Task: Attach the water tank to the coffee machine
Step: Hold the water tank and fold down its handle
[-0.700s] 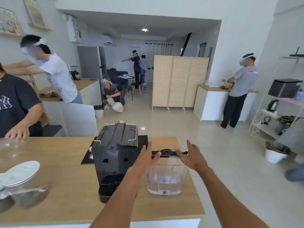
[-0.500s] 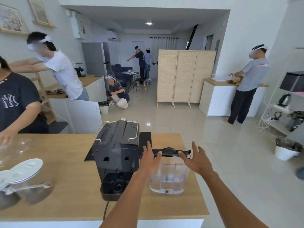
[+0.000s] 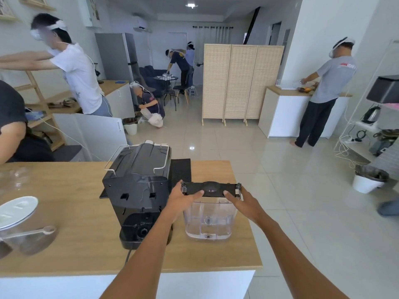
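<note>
Left hand (image 3: 181, 200) and right hand (image 3: 242, 202) gripped opposite ends of the black lid (image 3: 210, 189) on the clear tank (image 3: 209, 219). The tank stood on the counter (image 3: 71, 231), just right of the machine (image 3: 138, 188), not attached.

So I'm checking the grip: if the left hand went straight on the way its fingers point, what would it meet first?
Probably the water tank's black lid: the left hand points right, fingertips already at its edge, apparently touching.

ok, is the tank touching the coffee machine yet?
Apart. The head view shows bare counter between the water tank and the coffee machine, with the left hand in that gap.
</note>
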A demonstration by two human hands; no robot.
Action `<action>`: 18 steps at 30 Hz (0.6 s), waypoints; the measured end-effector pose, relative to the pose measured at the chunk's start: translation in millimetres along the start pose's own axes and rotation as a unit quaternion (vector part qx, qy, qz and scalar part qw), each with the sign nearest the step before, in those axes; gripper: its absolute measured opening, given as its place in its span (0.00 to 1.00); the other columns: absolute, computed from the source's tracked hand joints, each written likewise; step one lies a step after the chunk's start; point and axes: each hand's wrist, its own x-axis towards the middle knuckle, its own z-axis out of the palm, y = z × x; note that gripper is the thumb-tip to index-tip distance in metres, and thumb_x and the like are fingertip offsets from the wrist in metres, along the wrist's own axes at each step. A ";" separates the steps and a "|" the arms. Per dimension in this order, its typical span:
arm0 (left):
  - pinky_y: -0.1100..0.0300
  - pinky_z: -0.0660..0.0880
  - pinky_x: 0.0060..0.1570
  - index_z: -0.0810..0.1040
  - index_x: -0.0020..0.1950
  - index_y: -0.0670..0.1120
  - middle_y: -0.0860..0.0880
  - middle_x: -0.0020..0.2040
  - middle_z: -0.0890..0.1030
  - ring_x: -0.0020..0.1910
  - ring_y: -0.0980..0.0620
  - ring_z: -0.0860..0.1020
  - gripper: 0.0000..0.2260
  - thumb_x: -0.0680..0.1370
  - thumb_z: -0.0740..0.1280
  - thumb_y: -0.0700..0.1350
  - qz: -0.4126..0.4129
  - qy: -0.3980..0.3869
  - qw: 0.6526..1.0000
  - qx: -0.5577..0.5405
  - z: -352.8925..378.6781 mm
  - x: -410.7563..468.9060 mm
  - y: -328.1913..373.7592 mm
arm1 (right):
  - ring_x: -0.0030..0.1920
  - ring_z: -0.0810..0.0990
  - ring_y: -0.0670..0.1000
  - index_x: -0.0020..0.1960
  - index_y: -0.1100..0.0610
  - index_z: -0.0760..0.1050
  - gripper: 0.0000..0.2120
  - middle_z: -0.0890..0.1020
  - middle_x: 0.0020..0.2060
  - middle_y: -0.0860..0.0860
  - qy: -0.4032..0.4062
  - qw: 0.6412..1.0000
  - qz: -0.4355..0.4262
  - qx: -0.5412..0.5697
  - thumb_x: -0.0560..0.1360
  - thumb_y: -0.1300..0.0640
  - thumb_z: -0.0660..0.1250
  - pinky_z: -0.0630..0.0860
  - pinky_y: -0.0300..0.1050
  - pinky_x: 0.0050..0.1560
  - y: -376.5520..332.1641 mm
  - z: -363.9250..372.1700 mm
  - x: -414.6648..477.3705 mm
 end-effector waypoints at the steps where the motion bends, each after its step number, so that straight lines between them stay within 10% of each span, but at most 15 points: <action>1: 0.52 0.63 0.72 0.53 0.81 0.48 0.47 0.80 0.62 0.77 0.47 0.63 0.49 0.68 0.79 0.55 0.004 0.000 1.000 -0.002 -1.0 0.1 -1.3 | 0.65 0.75 0.52 0.67 0.40 0.70 0.23 0.78 0.62 0.45 -0.004 1.000 -0.005 0.012 0.75 0.33 0.66 0.66 0.45 0.59 0.7 0.1 -1.9; 4: 0.50 0.64 0.72 0.57 0.80 0.50 0.46 0.79 0.64 0.77 0.47 0.64 0.49 0.66 0.81 0.52 0.020 0.009 1.000 -0.023 -2.4 -0.7 -4.3 | 0.73 0.69 0.50 0.77 0.39 0.64 0.34 0.74 0.70 0.42 0.006 0.999 -0.022 0.031 0.74 0.33 0.68 0.66 0.47 0.67 2.1 0.3 -6.0; 8: 0.51 0.68 0.68 0.61 0.78 0.56 0.47 0.78 0.66 0.76 0.47 0.65 0.48 0.64 0.83 0.49 0.055 0.030 0.997 -0.054 -2.1 -4.1 -7.3 | 0.64 0.74 0.44 0.66 0.17 0.59 0.29 0.77 0.59 0.31 0.024 0.997 -0.054 0.053 0.74 0.37 0.71 0.69 0.44 0.62 -0.9 -1.9 -12.1; 12: 0.53 0.74 0.62 0.65 0.75 0.57 0.51 0.69 0.75 0.66 0.47 0.74 0.44 0.64 0.83 0.50 0.111 0.051 0.992 -0.032 -1.9 -6.5 -11.0 | 0.65 0.78 0.51 0.77 0.38 0.65 0.36 0.81 0.65 0.46 0.025 0.993 -0.075 0.091 0.73 0.45 0.76 0.75 0.52 0.67 2.2 -4.5 -9.8; 18: 0.47 0.74 0.62 0.67 0.71 0.57 0.60 0.61 0.73 0.59 0.50 0.74 0.38 0.66 0.81 0.51 0.150 0.099 0.984 -0.016 2.5 -15.0 -8.6 | 0.64 0.79 0.49 0.76 0.41 0.70 0.35 0.82 0.65 0.46 0.053 0.985 -0.088 0.141 0.72 0.52 0.78 0.76 0.33 0.48 3.8 -7.5 -6.4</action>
